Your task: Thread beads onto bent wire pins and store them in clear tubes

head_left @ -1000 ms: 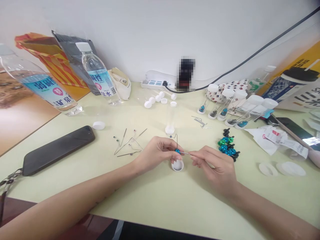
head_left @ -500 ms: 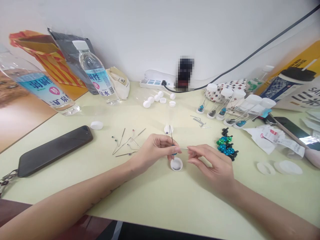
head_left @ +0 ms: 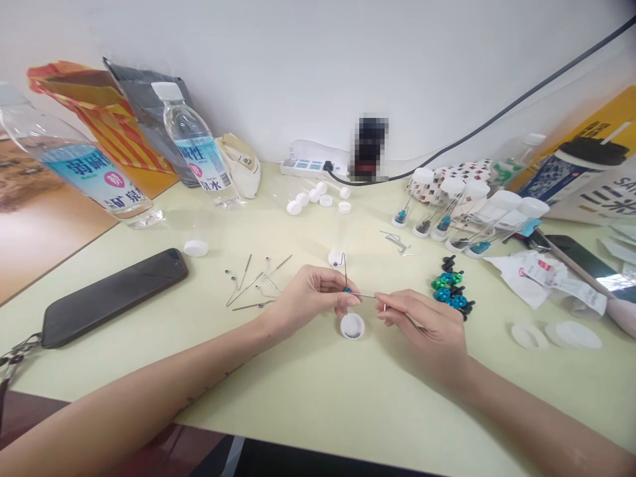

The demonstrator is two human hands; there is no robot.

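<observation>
My left hand (head_left: 318,295) pinches a small blue metal fitting (head_left: 347,290), partly hidden by the fingers. From it a thin bent rod (head_left: 345,268) rises upright. A thin L-shaped hex key (head_left: 366,296) is gripped between the thumb and fingers of my right hand (head_left: 424,326). Its long end reaches to the blue fitting; whether it sits in a screw I cannot tell. Just below the left fingertips lies a white cap (head_left: 352,326) with tiny dark pieces inside. Several loose bent rods (head_left: 248,285) lie left of my left hand.
Blue, green and black fittings (head_left: 450,291) are piled right of my right hand. Behind them stand several clear tubes with white caps (head_left: 452,187). Spare hex keys (head_left: 397,242) lie mid-table. A phone (head_left: 114,298) and water bottles (head_left: 196,149) are at left; a power strip (head_left: 313,165) is at the back.
The hex key has turned in my right fingers, and its short bent end now shows below them. More of the blue fitting is visible. The whole view has shifted slightly.
</observation>
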